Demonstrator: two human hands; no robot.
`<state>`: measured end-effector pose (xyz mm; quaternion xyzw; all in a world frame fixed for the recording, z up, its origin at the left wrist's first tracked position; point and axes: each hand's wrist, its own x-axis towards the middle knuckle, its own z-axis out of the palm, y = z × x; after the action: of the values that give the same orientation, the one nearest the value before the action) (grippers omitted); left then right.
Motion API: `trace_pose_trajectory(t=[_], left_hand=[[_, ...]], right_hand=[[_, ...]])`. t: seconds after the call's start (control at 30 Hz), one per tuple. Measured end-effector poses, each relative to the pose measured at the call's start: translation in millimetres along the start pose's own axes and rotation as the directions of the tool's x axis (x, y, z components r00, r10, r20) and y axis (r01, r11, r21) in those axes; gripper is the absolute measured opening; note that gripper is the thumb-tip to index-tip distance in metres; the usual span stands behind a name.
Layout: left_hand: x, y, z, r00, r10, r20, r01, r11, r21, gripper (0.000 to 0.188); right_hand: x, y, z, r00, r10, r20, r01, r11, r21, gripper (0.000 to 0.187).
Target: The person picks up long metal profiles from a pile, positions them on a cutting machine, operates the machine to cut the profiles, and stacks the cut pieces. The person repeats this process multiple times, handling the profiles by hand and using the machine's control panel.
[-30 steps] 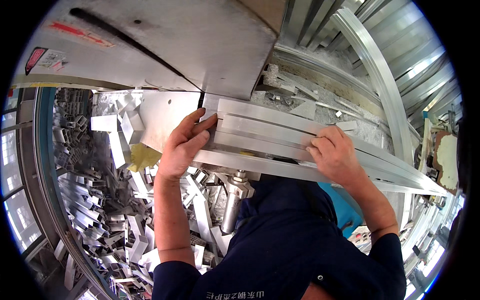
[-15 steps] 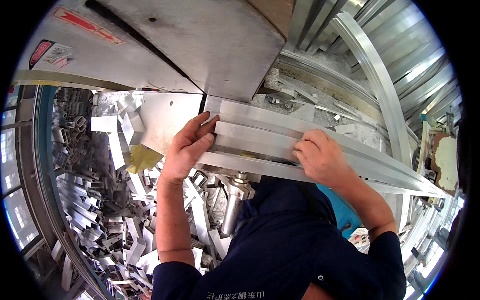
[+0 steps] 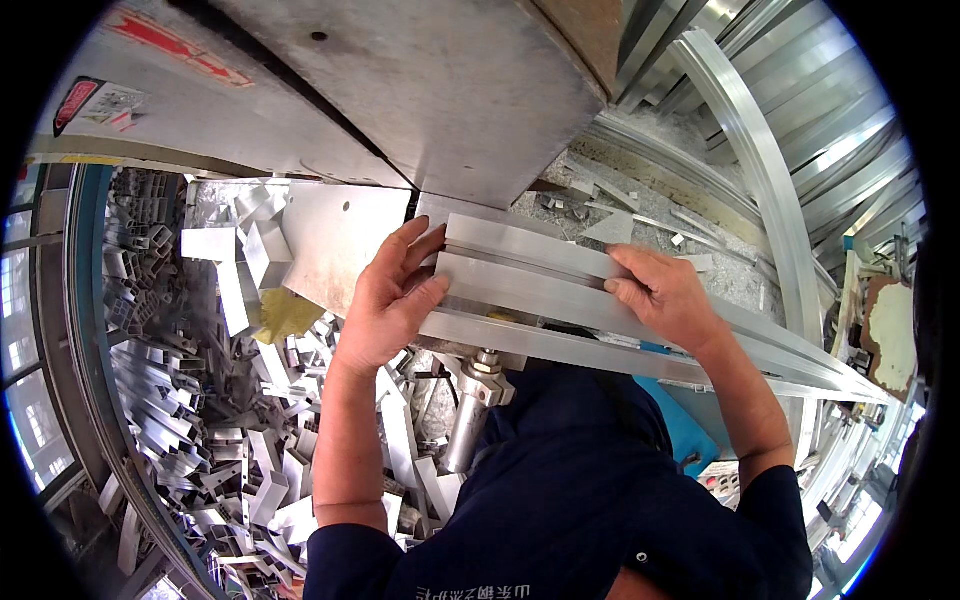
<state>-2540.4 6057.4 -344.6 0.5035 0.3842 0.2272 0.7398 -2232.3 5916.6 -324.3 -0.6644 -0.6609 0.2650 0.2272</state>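
Observation:
Several long silvery aluminium profiles lie side by side in front of me, running off to the right. My left hand [image 3: 395,300] is at their left ends, its thumb and fingers closed about the end of the middle profile [image 3: 540,285]. My right hand [image 3: 668,295] grips farther along, fingertips over the far profile [image 3: 530,237] and thumb on the middle one. Nearest my body is another profile [image 3: 560,350], set apart from the middle one by a dark gap; neither hand touches it. The left ends sit beside a grey metal machine housing [image 3: 430,110].
A bare metal plate [image 3: 345,240] adjoins the housing at left. Beyond it are short offcuts [image 3: 238,298] and a large scrap pile [image 3: 270,480]. A metal cylinder fitting [image 3: 470,410] stands below the profiles. Long stock [image 3: 755,150] and scraps lie at the far right.
My right hand has moved away from my body, from the middle profile toward the far one. The gap beside the nearest profile looks wider. My left hand stays at the ends.

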Motion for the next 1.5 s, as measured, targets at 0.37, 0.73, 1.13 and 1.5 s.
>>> trace_pose_trajectory(t=[0.37, 0.73, 1.13, 1.5], left_hand=[[3.2, -0.7, -2.5, 0.999, 0.040, 0.026, -0.041, 0.998, 0.037, 0.063], [17.1, 15.9, -0.7, 0.948, -0.224, -0.226, 0.275, 0.934, 0.228, 0.032], [14.2, 21.5, 8.9, 0.976, -0.109, -0.189, 0.195, 0.825, 0.530, 0.022], [9.7, 13.5, 11.2, 0.989, 0.000, -0.147, 0.051, 0.937, 0.346, 0.053]], right_hand=[[5.4, -0.3, 1.2, 0.994, 0.086, 0.070, -0.093, 0.990, 0.107, 0.031], [-20.1, -1.9, -11.2, 0.967, -0.256, -0.004, 0.249, 0.946, -0.209, 0.049], [-13.7, 2.2, -4.3, 0.937, -0.344, 0.066, 0.349, 0.902, -0.253, 0.043], [-11.8, -6.2, -6.7, 0.941, -0.325, 0.094, 0.337, 0.878, -0.341, 0.033]])
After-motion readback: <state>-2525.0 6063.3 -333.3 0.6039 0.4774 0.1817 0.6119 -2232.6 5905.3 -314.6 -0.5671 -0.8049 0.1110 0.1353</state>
